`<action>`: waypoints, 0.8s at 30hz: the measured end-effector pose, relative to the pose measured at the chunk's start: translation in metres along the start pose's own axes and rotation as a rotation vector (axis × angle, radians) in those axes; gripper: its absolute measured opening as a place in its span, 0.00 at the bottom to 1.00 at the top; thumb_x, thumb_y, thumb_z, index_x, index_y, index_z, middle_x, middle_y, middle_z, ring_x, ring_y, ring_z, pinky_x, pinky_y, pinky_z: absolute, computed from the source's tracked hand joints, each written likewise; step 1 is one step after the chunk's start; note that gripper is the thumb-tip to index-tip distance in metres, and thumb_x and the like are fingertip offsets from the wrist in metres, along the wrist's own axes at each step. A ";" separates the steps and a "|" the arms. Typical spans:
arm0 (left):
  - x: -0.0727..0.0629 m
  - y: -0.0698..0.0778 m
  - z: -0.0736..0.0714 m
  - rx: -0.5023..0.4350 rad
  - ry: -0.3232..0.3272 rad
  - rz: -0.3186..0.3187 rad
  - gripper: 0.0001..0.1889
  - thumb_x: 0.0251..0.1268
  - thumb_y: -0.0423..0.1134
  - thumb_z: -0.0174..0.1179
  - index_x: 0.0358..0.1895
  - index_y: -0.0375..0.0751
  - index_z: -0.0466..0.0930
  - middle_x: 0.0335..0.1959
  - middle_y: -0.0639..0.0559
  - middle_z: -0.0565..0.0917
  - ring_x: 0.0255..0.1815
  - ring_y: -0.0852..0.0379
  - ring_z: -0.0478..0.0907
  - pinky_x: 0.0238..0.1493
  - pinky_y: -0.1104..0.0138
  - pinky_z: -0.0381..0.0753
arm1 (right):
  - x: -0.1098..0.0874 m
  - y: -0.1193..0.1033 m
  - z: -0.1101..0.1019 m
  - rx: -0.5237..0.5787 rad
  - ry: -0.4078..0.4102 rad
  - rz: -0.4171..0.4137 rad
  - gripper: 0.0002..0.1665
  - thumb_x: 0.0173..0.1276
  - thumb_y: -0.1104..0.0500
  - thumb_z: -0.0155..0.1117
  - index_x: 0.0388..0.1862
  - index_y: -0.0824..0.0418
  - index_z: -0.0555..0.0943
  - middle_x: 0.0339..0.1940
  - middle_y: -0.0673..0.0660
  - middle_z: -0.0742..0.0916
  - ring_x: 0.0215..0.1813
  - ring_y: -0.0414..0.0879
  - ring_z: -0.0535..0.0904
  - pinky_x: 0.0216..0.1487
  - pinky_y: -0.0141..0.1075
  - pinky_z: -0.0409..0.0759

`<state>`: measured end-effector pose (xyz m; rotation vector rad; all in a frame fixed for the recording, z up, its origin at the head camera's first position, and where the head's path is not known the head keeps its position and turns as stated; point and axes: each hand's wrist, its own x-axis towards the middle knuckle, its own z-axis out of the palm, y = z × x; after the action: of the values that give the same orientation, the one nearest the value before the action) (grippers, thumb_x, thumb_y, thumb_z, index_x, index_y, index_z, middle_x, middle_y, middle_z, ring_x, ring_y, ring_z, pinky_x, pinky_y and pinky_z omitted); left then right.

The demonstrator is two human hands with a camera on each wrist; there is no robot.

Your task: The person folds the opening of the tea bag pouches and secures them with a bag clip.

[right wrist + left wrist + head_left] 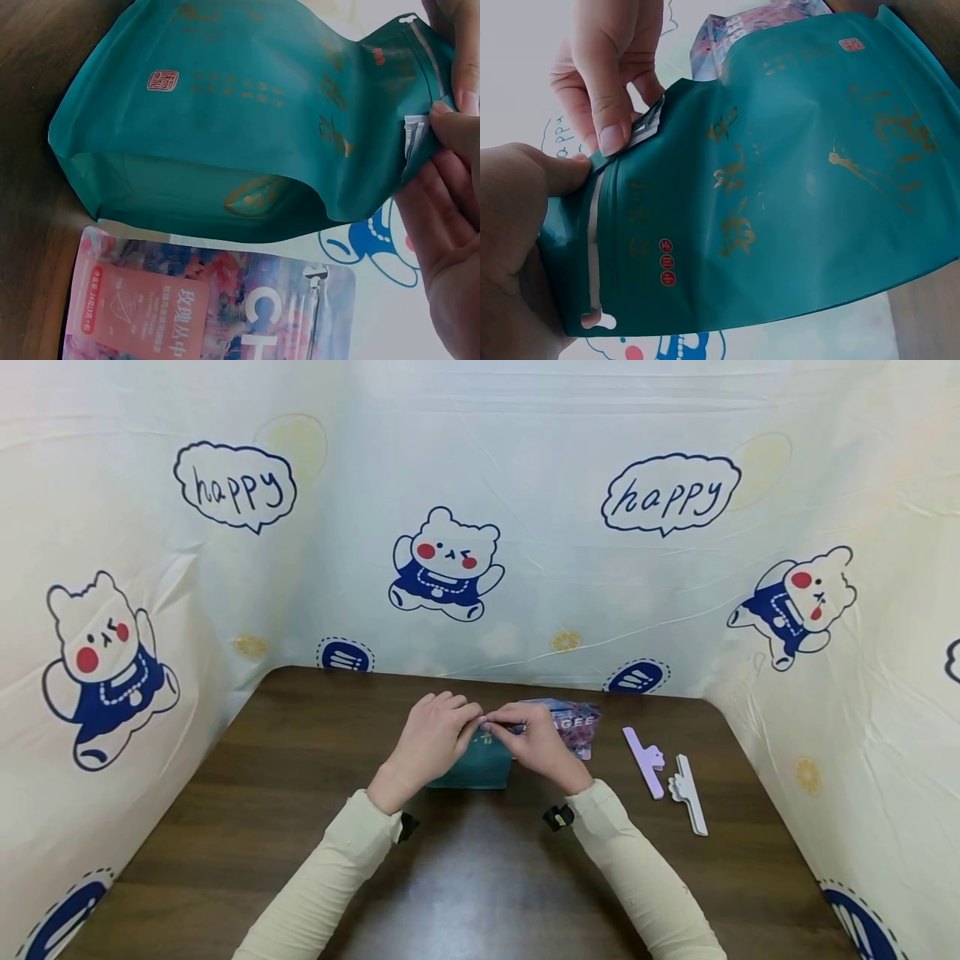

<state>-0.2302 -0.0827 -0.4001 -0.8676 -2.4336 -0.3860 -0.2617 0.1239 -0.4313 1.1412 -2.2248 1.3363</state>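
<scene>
A teal green foil pouch (476,768) with gold writing stands on the wooden table, between both forearms. My left hand (431,735) grips its top edge, thumb on the near face and the other fingers behind. Close beside that thumb, my right hand (536,743) pinches the same top edge between thumb and fingertips. A small silver strip (646,126) sticks out of the edge by the right fingertips. Along the top of the teal pouch (780,165) runs a pale slit-like line. The right wrist view shows its side gusset folded inward (187,180).
Behind the right hand lies a pink and blue printed pouch (577,727), shown larger as the patterned pouch (217,300) in the right wrist view. A purple bag clip (643,762) and a white bag clip (688,795) lie on the right of the table (285,827). Printed cloth (540,585) surrounds it.
</scene>
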 end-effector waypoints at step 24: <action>-0.003 0.000 -0.001 -0.026 -0.003 -0.003 0.05 0.69 0.41 0.67 0.43 0.47 0.88 0.31 0.53 0.85 0.32 0.55 0.76 0.34 0.65 0.73 | -0.009 0.008 -0.005 0.002 -0.063 0.042 0.10 0.69 0.69 0.67 0.46 0.63 0.89 0.39 0.57 0.90 0.36 0.48 0.86 0.39 0.34 0.85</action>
<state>-0.2282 -0.0848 -0.4007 -0.8765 -2.4382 -0.4189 -0.2628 0.1348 -0.4388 1.1594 -2.3043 1.3366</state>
